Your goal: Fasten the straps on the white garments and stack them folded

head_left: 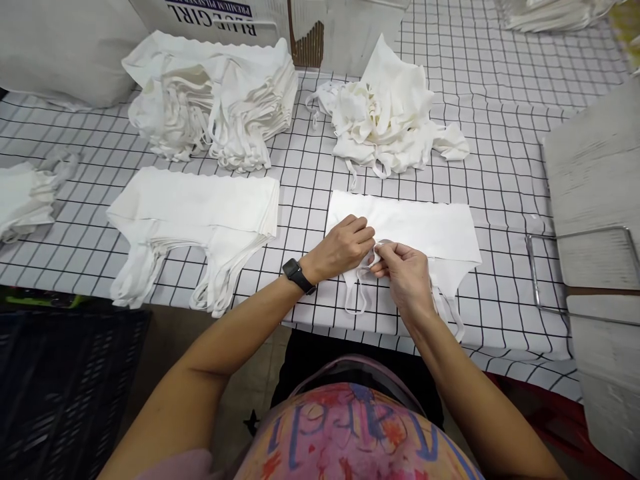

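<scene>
A white strappy garment (425,230) lies flat on the checked table (500,133) just in front of me. My left hand (345,247), with a black watch on its wrist, has its fingers curled on the garment's near edge. My right hand (405,270) pinches the same edge between thumb and fingers, right beside the left. Thin straps (355,303) hang over the table's front edge below both hands.
A flat stack of folded white garments (200,213) lies to the left, a taller pile (220,107) behind it, and a loose heap (390,113) behind my hands. A cardboard box (215,17) stands at the back. A metal-framed board (590,200) sits at right, a dark crate (60,387) at lower left.
</scene>
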The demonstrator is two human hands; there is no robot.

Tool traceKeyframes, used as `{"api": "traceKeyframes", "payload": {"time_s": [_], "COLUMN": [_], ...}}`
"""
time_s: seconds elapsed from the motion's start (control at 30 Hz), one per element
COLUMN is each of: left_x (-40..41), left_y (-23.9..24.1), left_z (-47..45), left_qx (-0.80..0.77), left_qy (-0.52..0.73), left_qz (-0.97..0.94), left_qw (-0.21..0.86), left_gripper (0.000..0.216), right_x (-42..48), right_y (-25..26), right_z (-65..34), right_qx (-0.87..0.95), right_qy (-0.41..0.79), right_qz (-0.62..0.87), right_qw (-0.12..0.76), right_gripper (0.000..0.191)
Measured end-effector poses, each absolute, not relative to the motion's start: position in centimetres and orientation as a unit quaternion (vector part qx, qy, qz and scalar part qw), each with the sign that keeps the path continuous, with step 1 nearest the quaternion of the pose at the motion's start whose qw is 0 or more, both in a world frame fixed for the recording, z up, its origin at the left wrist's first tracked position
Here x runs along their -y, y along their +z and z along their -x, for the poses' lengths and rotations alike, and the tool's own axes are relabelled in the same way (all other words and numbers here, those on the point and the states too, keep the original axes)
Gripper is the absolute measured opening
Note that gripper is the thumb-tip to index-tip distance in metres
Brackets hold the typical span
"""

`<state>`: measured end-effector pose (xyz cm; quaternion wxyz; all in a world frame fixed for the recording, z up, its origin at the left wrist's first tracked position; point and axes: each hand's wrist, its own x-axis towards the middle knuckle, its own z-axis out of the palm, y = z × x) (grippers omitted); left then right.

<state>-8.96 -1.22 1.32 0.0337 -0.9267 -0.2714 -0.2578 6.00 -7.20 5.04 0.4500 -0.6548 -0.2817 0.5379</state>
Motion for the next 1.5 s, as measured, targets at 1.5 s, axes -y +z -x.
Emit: {"api": "traceKeyframes", "payload": {"time_s": [1.5], "left_x": [6.2], "left_y": [5.0], "left_z": [12.1], "left_qx": [0.323], "left_qy": [-0.088], "left_qz": [0.936], "left_qw": [-0.112], "left_gripper": [0.038], "right_x": [19.9], "right_y": [3.1], "right_z": [-19.8], "right_qx": [0.724], "right_qy": [0.117], "right_qz": [0.613], "right_qw": [0.294], "right_gripper": [0.018]}}
